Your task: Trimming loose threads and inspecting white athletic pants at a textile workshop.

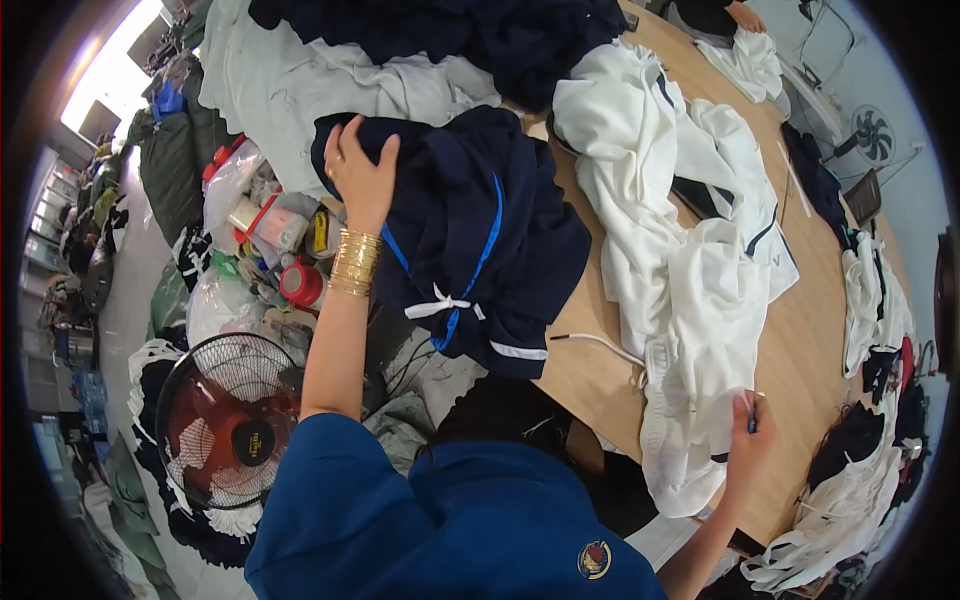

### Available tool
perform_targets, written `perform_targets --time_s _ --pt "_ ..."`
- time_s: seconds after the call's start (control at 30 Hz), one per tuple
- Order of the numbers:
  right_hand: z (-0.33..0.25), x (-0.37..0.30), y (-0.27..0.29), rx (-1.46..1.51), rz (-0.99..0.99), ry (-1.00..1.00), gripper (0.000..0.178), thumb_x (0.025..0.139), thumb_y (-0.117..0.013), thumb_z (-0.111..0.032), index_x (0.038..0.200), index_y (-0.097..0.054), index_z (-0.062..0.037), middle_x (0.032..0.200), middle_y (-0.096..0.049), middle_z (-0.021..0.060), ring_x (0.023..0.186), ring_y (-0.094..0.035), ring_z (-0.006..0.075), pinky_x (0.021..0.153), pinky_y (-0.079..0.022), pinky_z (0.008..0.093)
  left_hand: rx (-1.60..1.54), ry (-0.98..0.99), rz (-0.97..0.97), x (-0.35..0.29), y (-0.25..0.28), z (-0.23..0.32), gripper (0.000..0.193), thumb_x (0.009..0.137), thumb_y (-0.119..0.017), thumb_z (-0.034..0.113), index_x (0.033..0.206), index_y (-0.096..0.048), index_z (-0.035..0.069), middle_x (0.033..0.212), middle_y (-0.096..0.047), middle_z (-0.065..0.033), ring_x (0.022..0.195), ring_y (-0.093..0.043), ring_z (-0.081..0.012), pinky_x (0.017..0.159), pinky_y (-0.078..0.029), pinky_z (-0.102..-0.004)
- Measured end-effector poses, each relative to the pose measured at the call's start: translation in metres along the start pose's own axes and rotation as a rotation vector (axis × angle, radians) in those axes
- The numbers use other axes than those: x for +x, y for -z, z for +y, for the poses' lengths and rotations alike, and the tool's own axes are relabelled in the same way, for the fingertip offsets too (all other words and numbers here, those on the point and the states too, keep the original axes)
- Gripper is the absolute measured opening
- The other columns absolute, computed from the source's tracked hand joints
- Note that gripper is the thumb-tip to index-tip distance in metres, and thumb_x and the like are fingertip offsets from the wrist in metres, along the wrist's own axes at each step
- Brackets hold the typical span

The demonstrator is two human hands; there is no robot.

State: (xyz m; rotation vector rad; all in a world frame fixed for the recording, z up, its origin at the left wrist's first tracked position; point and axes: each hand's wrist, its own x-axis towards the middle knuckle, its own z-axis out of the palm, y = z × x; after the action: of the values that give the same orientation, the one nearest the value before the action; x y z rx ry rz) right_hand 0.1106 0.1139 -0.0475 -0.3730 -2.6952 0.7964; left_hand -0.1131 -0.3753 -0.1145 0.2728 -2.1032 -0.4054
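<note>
My left hand, gold bangles on its wrist, lies with fingers spread on the upper left edge of a bunched navy garment. Bright blue piping runs along that garment, and a knotted white strip sits near its lower end. At the right, my right hand is closed around a small, slim dark object, mostly hidden by the fingers. Beside this hand lie crumpled white trousers, with an elastic waistband and a white drawstring trailing over the table.
The wooden table carries pale grey cloth and dark navy cloth at the back. To the left stand a floor fan and a heap of bags and jars. Another person's hand shows at the far right.
</note>
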Motion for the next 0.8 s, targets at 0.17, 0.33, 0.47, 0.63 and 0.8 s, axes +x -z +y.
perform_targets --time_s 0.17,0.33,0.47,0.63,0.8 --pt "-0.032 0.006 -0.015 -0.061 -0.097 -0.124 0.022 0.085 -0.061 -0.016 0.094 -0.062 0.0039 0.069 -0.058 0.0099 0.061 -0.047 0.0109 0.058 -0.04 0.0258 -0.366 -0.071 -0.278 -0.055 -0.049 0.028 0.043 0.068 -0.053 0.002 0.111 -0.05 -0.004 0.108 -0.054 -0.0222 0.102 -0.05 -0.038 0.091 -0.041 -0.0414" --pt "-0.04 0.015 -0.028 -0.068 -0.115 -0.092 0.018 0.084 -0.062 -0.014 0.09 -0.061 0.0028 0.067 -0.056 0.0114 0.058 -0.047 0.0149 0.057 -0.04 0.0282 -0.832 -0.236 -0.728 -0.077 -0.077 0.116 0.039 0.076 -0.049 0.002 0.115 -0.05 -0.001 0.114 -0.054 -0.0207 0.107 -0.052 -0.0362 0.093 -0.041 -0.0382" --pt "-0.037 0.02 -0.038 -0.192 -0.189 0.072 0.015 0.08 -0.063 -0.011 0.088 -0.06 0.0015 0.072 -0.055 0.0139 0.061 -0.053 0.0273 0.058 -0.042 0.0338 -0.857 -0.213 -0.887 -0.071 -0.094 0.15 0.032 0.081 -0.051 0.008 0.111 -0.052 -0.001 0.11 -0.057 -0.0201 0.101 -0.055 -0.0359 0.088 -0.044 -0.0385" --pt "-0.035 0.003 -0.022 -0.176 -0.201 0.029 0.017 0.079 -0.062 -0.005 0.095 -0.06 0.0004 0.092 -0.056 0.0124 0.081 -0.057 0.0281 0.07 -0.045 0.0326 -0.946 -0.094 -0.925 0.001 -0.064 0.148 0.021 0.081 -0.056 0.022 0.095 -0.065 0.008 0.089 -0.066 -0.0125 0.074 -0.064 -0.028 0.07 -0.052 -0.0355" --pt "-0.02 -0.017 -0.003 -0.129 0.008 0.028 0.02 0.08 -0.06 -0.002 0.099 -0.06 0.0005 0.102 -0.054 0.0116 0.094 -0.055 0.0254 0.08 -0.045 0.0319 -0.643 0.108 -0.577 0.04 -0.152 0.047 0.016 0.078 -0.061 0.018 0.087 -0.068 0.006 0.08 -0.067 -0.0104 0.075 -0.065 -0.0229 0.068 -0.05 -0.0321"
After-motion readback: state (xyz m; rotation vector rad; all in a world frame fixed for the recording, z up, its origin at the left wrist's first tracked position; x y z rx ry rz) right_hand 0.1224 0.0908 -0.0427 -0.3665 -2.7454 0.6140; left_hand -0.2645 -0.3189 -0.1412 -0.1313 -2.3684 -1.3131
